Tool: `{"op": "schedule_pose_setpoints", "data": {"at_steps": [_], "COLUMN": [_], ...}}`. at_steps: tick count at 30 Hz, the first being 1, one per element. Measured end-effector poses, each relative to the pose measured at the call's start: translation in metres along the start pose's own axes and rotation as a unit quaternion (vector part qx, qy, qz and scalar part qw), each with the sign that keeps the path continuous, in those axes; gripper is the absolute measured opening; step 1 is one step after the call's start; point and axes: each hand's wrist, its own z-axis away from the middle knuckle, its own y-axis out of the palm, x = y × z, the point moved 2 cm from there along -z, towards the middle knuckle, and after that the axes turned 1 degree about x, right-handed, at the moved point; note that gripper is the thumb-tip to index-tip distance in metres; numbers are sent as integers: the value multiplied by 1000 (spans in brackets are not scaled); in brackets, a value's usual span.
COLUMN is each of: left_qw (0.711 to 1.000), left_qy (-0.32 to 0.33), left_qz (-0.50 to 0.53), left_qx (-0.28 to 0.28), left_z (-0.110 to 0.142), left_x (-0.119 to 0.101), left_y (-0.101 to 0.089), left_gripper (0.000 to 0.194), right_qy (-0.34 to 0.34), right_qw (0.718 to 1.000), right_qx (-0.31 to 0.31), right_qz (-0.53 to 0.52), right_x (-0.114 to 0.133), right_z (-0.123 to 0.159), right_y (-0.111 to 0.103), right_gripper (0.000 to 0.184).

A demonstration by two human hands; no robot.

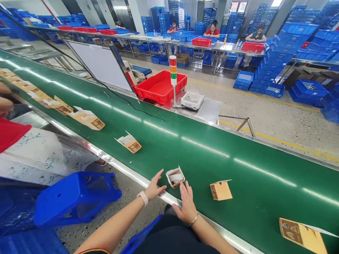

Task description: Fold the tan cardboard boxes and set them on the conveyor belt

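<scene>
On the green conveyor belt (201,155), a small open kraft carton (175,177) with white packing inside stands between my hands. My left hand (155,186), wearing a pale wristband, is spread at the carton's left side, its fingertips almost touching it. My right hand (186,204), with a thin bracelet, rests its fingertips at the carton's near corner without gripping it. A flat-folded kraft carton (221,190) lies to the right of my right hand. Another printed carton (302,234) lies at the lower right.
Further printed cartons (87,118) lie along the belt to the left, near a co-worker's hands (5,95) and red sleeve (10,134). A blue plastic stool (76,199) stands below the belt's near edge. Beyond the belt are a red crate (160,86), a scale (192,99) and stacked blue crates (309,91).
</scene>
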Motion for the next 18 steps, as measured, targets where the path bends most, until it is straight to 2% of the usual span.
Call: {"op": "schedule_pose_setpoints", "data": {"at_steps": [1,3,6,8,10,12,14,16,18], "left_qw": [998,972,899,857,837,832,828,819,814], "left_qy": [62,179,298,370,436,479,507,536,552], "left_qz": [-22,-93,-189,-205,-185,-157,-130,-106,-109], "left_qx": [20,122,261,295,273,232,200,174,147], "left_z": [-15,-43,-61,-61,-58,-57,-58,-59,-59], "left_x": [-5,-20,-39,-44,-45,-43,-40,-36,-33], "left_y": [-11,-18,-6,7,18,28,37,43,48], "left_gripper": [50,54,36,33,35,39,47,53,48], "right_qy": [10,38,64,68,79,84,82,93,111], "right_qw": [1000,998,988,983,978,974,969,961,953], "right_qx": [-3,-47,-133,-152,-151,-148,-153,-168,-185], "right_qz": [11,30,54,83,118,149,173,198,215], "right_x": [-3,-13,-23,-24,-23,-22,-21,-21,-20], "right_z": [-7,-17,-27,-32,-36,-33,-23,-8,8], "right_y": [8,15,7,-2,-11,-19,-26,-34,-40], "right_gripper": [74,74,62,45,37,42,45,40,34]}}
